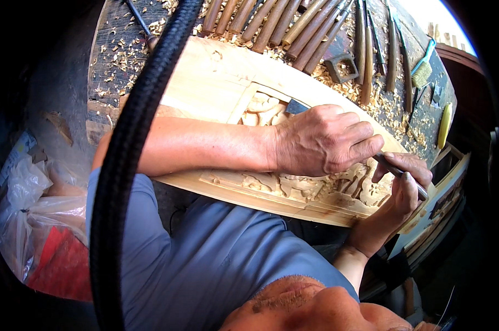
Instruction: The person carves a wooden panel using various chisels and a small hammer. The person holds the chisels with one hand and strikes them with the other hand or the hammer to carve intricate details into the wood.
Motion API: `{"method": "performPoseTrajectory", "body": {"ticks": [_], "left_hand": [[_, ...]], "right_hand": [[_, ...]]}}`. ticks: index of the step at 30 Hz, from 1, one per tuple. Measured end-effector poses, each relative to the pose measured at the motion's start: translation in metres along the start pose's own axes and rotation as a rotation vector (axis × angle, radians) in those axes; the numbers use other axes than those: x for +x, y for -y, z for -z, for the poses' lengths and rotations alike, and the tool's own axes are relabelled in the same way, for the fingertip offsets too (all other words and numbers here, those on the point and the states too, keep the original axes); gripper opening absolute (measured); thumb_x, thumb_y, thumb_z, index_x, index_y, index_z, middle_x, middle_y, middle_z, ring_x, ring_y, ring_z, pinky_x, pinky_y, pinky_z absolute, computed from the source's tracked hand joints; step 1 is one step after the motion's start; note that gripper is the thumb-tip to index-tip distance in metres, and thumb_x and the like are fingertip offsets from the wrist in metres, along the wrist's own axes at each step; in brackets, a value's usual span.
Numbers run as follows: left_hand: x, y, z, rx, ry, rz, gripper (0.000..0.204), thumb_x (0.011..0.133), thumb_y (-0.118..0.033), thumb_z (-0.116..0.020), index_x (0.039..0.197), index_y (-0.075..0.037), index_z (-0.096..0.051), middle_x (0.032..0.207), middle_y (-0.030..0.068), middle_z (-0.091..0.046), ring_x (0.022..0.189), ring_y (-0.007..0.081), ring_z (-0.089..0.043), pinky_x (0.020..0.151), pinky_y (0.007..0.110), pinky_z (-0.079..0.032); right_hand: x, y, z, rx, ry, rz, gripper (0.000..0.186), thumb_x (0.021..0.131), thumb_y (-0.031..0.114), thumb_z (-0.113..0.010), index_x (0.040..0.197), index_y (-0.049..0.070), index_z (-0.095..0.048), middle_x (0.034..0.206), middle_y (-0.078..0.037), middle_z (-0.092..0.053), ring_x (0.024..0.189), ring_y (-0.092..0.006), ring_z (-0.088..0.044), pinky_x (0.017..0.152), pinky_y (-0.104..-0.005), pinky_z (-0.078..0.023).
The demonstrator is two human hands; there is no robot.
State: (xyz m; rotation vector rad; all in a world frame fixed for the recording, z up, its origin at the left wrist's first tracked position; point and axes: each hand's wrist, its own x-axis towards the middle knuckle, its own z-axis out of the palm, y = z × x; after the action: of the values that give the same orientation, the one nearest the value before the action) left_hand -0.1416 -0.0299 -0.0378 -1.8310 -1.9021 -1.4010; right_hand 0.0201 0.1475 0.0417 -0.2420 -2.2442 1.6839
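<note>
Two hands on one carved wooden panel (227, 88) lying across bench and lap | left hand (324, 140) fisted, pressing down, apparently to steady | right hand (398, 187) clamped around slim chisel (399, 172), tip hidden at relief | spare chisels (282, 22) fanned along bench (111, 44), within reach | shavings (382, 105) scattered | brush (423, 69) far right

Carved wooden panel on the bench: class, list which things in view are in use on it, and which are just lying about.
In use:
- carved wooden panel
- chisel, held in both hands
- left hand
- right hand

Lying about:
- row of wooden-handled chisels
- brush
- wood shavings
- plastic bags
</note>
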Motion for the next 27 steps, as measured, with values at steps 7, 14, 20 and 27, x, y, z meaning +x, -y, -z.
{"method": "performPoseTrajectory", "body": {"ticks": [7,14,20,27], "left_hand": [[0.001,0.0,-0.005,-0.058,0.002,0.012,0.044,0.097,-0.019,-0.069,0.138,-0.005,-0.068,0.093,0.0034,-0.062,0.08,0.0188,-0.067,0.065,0.033,-0.055],[0.0,0.0,0.005,-0.083,0.075,0.091,0.04,0.095,-0.032,-0.076,0.125,-0.007,-0.07,0.09,0.003,-0.061,0.074,0.0171,-0.066,0.058,0.032,-0.055],[0.002,0.0,0.005,-0.126,0.076,0.041,0.047,0.095,-0.037,-0.077,0.129,-0.006,-0.069,0.093,0.0038,-0.063,0.077,0.0181,-0.068,0.06,0.032,-0.056],[0.001,-0.001,-0.006,-0.171,-0.004,0.0,0.055,0.095,-0.039,-0.077,0.138,-0.005,-0.067,0.098,0.0057,-0.066,0.082,0.02,-0.07,0.063,0.032,-0.058]], "right_hand": [[-0.001,0.007,-0.004,0.014,-0.029,-0.096,0.039,0.111,0.023,-0.052,0.123,-0.01,-0.069,0.103,-0.024,-0.07,0.074,-0.0306,-0.073,0.065,-0.0362,-0.061],[0.001,0.021,-0.045,-0.081,-0.316,-0.229,0.038,0.106,0.029,-0.058,0.105,-0.007,-0.072,0.092,-0.02,-0.069,0.072,-0.0273,-0.072,0.07,-0.0338,-0.061],[-0.001,0.028,-0.035,-0.168,-0.277,-0.212,0.037,0.105,0.027,-0.055,0.101,-0.005,-0.073,0.091,-0.018,-0.069,0.066,-0.0247,-0.072,0.068,-0.0333,-0.061],[-0.003,0.008,-0.005,-0.079,-0.119,-0.142,0.037,0.103,0.025,-0.055,0.102,-0.006,-0.075,0.086,-0.02,-0.071,0.064,-0.0245,-0.072,0.061,-0.0329,-0.059]]}}
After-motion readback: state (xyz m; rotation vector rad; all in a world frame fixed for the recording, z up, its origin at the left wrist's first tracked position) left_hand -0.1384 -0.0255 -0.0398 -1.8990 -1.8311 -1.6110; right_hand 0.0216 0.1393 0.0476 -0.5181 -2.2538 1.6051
